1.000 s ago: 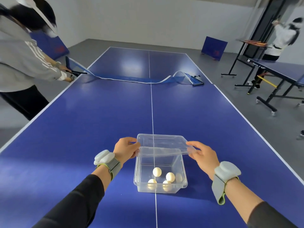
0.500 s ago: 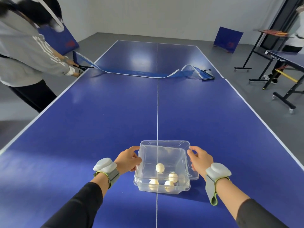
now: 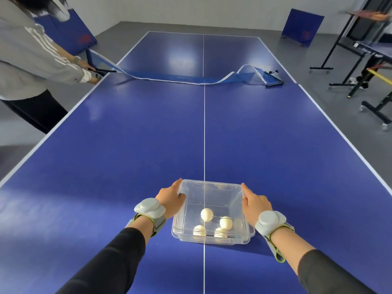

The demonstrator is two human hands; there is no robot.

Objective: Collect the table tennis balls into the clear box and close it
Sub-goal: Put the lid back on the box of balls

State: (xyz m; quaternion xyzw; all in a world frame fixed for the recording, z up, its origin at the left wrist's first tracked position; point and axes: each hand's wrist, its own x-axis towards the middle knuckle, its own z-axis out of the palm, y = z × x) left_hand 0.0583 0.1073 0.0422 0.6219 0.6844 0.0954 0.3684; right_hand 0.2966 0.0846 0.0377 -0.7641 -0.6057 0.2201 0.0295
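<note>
Left hand [image 3: 171,201] — flat, pressing left edge of lid [image 3: 210,194]. Clear box [image 3: 212,236] — near end of table [image 3: 127,145], astride centre line; long axis away from wearer; four balls [image 3: 206,214] inside. Right hand [image 3: 255,203] — flat on right edge. Press both sides evenly until lid seats.

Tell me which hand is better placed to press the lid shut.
Neither clearly: left hand and right hand flank the clear box, each on a lid edge. Press with both.
</note>
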